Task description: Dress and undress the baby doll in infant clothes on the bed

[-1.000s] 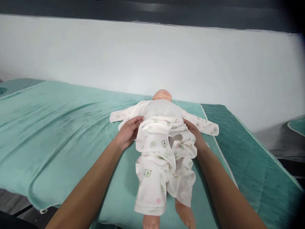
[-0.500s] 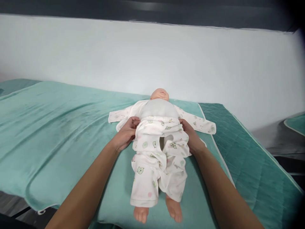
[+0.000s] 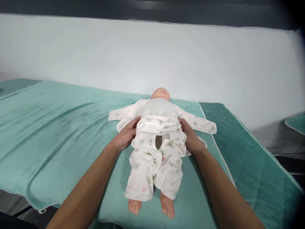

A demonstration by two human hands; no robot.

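Note:
A baby doll (image 3: 160, 94) lies on its back on a teal blanket (image 3: 59, 127), head toward the wall. It wears an open white printed top with sleeves spread sideways. White printed trousers (image 3: 154, 156) cover its legs up to the waist, and both bare feet stick out at the cuffs. My left hand (image 3: 125, 135) grips the waistband at the doll's left side as I see it. My right hand (image 3: 190, 136) grips the waistband on the other side. Both hands have their fingers curled into the cloth.
The blanket covers a padded bed with a darker quilted teal cover (image 3: 245, 159) showing on the right. A white wall (image 3: 152, 57) runs behind. The bed's near-left edge drops to a dark floor (image 3: 14, 210).
The trousers have slid up the doll's legs toward the waist, and both feet now show fully. My hands moved a little toward the doll's chest with the waistband.

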